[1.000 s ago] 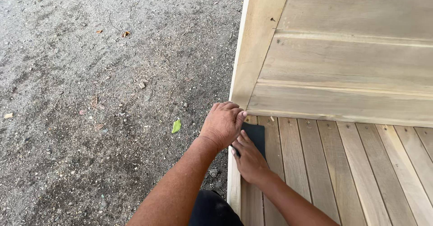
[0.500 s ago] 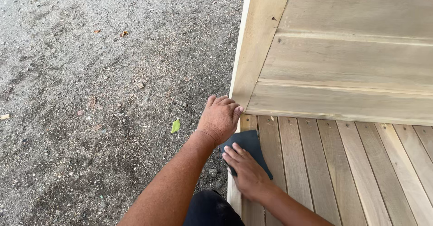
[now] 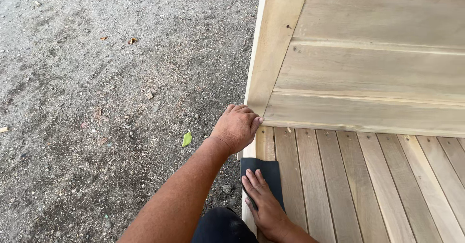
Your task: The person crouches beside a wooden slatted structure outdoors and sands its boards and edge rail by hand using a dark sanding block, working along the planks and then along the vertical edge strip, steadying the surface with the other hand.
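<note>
Both hands are down on the wood as I watch: the left hand (image 3: 237, 126) is curled over the corner where the upright panel (image 3: 368, 63) meets the slatted deck (image 3: 368, 185), fingers bent and gripping the edge, holding nothing loose. Right hand (image 3: 264, 206) lies flat and open, fingers together, pressing a dark sheet of sandpaper (image 3: 269, 172) onto the outermost slat, just beside the deck's edge. Gravel ground (image 3: 97, 102) lies to the left, with a green leaf (image 3: 187, 139) near the left wrist. I judge the main risk is the sheet slipping off the edge, since it sits so close to it and is held only by palm pressure; a raised splinter could also catch bare fingertips
</note>
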The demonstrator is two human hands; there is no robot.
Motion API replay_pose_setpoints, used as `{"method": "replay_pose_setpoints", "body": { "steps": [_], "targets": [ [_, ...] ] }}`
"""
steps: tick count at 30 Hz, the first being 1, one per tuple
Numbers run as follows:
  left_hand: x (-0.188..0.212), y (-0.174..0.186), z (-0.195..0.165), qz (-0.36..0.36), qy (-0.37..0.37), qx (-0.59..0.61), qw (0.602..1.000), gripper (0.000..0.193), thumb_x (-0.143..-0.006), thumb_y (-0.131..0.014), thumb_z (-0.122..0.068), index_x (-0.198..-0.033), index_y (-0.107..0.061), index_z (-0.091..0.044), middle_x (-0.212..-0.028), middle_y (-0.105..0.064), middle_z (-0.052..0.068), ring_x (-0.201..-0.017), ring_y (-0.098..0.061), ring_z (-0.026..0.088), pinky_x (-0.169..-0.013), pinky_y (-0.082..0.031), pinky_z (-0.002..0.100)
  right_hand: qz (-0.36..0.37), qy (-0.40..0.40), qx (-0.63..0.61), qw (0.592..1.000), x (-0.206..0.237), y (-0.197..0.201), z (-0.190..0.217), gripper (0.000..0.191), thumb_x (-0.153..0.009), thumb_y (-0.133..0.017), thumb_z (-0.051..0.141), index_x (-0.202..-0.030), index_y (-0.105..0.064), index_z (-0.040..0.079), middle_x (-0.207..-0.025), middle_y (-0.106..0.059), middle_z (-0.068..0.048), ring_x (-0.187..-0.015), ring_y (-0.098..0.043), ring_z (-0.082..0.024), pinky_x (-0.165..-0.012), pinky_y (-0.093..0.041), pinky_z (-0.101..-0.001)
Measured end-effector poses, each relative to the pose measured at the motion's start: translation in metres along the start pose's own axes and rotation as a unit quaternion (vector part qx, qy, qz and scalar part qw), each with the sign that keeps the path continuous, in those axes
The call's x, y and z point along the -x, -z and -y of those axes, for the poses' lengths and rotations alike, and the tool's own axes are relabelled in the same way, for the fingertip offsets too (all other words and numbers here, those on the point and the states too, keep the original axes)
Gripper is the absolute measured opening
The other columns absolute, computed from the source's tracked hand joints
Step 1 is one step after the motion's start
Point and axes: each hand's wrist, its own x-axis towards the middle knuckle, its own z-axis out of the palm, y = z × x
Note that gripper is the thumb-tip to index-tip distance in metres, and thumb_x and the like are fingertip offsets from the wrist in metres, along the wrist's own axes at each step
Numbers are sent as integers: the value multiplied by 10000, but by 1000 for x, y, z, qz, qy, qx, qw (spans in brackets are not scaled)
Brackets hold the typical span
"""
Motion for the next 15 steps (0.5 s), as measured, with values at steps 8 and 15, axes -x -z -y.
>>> {"method": "replay_pose_setpoints", "body": {
  "steps": [8,15],
  "targets": [
    [-1,-2,-5,56,9,-14,998,504,-1070,-316,-395,-1116,-739,-125,-1146,-703,67,-1223,-570,215,-1138,-312,456,-79,-61,-90,991,-91,8,-33,563,-1059,-491,215,-1588,-319,127,-1705,-187,-185,-1573,-154,-370,-1252,-206,-418],
    [-2,10,0,149,68,-13,986,567,-1112,-248,-424,-1165,-726,-124,-1197,-682,84,-1213,-597,200,-1206,-280,459,-5,-90,-60,994,7,-14,1,697,-1063,-414,364,-1633,-86,131,-1727,-34,-155,-1586,-64,-319,-1245,-84,-476]
  ]
}}
